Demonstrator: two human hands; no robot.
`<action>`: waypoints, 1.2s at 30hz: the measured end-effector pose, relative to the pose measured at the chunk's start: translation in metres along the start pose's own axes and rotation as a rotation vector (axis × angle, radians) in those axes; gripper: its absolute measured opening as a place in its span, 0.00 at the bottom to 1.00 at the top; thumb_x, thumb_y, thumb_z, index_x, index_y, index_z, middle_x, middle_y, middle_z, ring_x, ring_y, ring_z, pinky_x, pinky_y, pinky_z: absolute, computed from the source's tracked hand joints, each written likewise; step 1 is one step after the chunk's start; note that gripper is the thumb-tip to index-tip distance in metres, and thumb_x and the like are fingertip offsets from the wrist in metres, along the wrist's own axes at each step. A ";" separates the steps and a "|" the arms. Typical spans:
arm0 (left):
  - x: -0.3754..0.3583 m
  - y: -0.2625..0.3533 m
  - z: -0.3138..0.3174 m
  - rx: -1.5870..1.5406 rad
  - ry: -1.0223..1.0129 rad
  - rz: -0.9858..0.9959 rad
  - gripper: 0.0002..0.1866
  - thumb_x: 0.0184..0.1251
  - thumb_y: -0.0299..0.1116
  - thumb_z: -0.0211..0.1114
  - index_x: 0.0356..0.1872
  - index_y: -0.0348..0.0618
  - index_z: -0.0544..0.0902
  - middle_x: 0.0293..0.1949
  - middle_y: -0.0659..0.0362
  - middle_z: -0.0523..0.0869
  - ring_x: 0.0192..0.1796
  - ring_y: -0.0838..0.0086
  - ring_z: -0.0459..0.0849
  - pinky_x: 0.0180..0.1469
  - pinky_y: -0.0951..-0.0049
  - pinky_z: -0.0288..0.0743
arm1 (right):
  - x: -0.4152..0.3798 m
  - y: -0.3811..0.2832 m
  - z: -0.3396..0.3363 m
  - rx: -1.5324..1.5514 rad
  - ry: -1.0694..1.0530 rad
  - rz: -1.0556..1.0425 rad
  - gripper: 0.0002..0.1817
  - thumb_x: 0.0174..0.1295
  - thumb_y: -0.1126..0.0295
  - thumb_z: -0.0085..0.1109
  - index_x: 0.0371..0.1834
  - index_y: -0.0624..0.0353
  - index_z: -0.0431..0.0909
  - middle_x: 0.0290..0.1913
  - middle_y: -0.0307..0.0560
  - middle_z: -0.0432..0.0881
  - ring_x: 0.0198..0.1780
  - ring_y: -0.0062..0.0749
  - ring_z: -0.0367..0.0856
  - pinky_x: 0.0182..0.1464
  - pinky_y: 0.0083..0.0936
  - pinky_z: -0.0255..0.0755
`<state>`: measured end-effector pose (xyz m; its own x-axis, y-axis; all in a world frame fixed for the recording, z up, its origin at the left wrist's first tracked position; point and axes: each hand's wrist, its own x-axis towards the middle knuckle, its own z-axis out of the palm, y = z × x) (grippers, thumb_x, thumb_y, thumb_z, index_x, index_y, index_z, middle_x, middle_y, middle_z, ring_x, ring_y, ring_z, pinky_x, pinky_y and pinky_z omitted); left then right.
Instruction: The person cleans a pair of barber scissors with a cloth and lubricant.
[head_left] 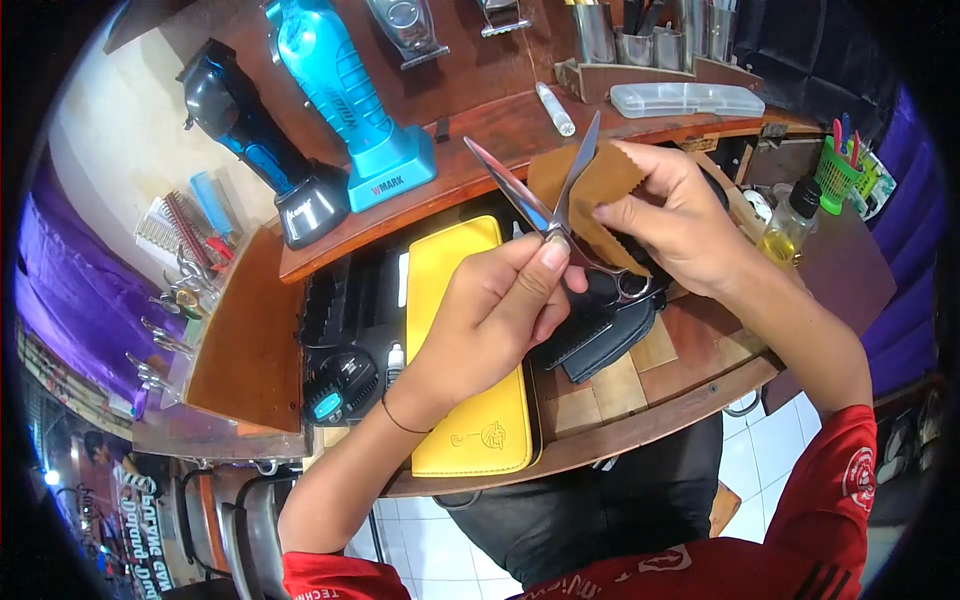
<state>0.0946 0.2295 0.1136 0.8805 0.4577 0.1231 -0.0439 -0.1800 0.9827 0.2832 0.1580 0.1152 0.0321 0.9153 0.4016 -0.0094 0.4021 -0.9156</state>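
My left hand (pixel 500 300) grips a pair of silver scissors (pixel 557 222) near the pivot, with the thumb on top. The two blades point up and stand apart in a V. My right hand (pixel 680 215) holds a brown cloth (pixel 600 190) with zigzag edges, folded around the right-hand blade. One finger loop of the scissors shows below the cloth. Beneath my left hand lies a yellow case (pixel 470 430), and a black case (pixel 610 345) is under the scissors' handles.
A blue clipper (pixel 335 90) and a black clipper (pixel 245 130) stand on the raised wooden shelf (pixel 450 175). A clear box (pixel 687 100) lies at the back. On the right are an oil bottle (pixel 790 225) and a green basket (pixel 837 178). A black tray (pixel 345 290) sits left.
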 end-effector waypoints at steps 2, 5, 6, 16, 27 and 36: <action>0.000 0.000 0.001 -0.016 0.005 -0.006 0.19 0.78 0.42 0.46 0.33 0.36 0.76 0.16 0.65 0.70 0.21 0.86 0.65 0.25 0.83 0.59 | 0.000 0.000 0.000 0.046 0.027 0.012 0.17 0.62 0.77 0.58 0.54 0.65 0.74 0.44 0.39 0.81 0.45 0.19 0.78 0.51 0.18 0.72; 0.000 0.001 0.002 -0.024 0.009 0.013 0.19 0.78 0.42 0.46 0.33 0.36 0.76 0.16 0.65 0.70 0.21 0.86 0.65 0.25 0.83 0.59 | -0.001 -0.006 0.002 -0.013 0.049 -0.020 0.18 0.61 0.78 0.57 0.56 0.66 0.73 0.46 0.41 0.80 0.47 0.20 0.78 0.51 0.19 0.72; 0.000 0.000 0.002 -0.024 0.009 0.013 0.19 0.78 0.42 0.46 0.33 0.36 0.76 0.16 0.65 0.70 0.21 0.86 0.65 0.25 0.83 0.59 | -0.002 -0.008 0.003 -0.066 0.065 -0.027 0.18 0.61 0.78 0.57 0.56 0.66 0.73 0.47 0.42 0.80 0.48 0.20 0.78 0.52 0.20 0.73; 0.002 -0.006 0.004 0.056 0.015 0.041 0.19 0.79 0.42 0.43 0.35 0.37 0.74 0.14 0.66 0.65 0.17 0.85 0.61 0.21 0.84 0.55 | 0.007 0.002 -0.008 0.232 0.174 -0.276 0.13 0.64 0.75 0.57 0.51 0.64 0.77 0.47 0.41 0.82 0.48 0.21 0.80 0.52 0.19 0.73; -0.020 0.013 -0.043 -0.935 -0.633 0.052 0.20 0.67 0.40 0.55 0.17 0.41 0.67 0.09 0.66 0.64 0.08 0.79 0.63 0.10 0.80 0.57 | 0.003 -0.003 -0.004 -0.238 0.204 -0.194 0.16 0.63 0.73 0.57 0.54 0.65 0.74 0.46 0.38 0.80 0.46 0.19 0.77 0.50 0.19 0.70; -0.025 0.019 -0.032 -0.749 -0.314 0.060 0.20 0.77 0.41 0.47 0.29 0.36 0.73 0.11 0.67 0.61 0.11 0.83 0.60 0.12 0.82 0.55 | -0.005 0.003 0.008 -0.302 0.006 -0.258 0.14 0.62 0.75 0.59 0.51 0.67 0.74 0.45 0.41 0.80 0.47 0.19 0.77 0.51 0.21 0.71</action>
<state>0.0562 0.2425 0.1332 0.9531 0.1806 0.2430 -0.3012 0.4843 0.8214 0.2747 0.1549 0.1109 0.0010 0.7847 0.6198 0.2940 0.5922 -0.7502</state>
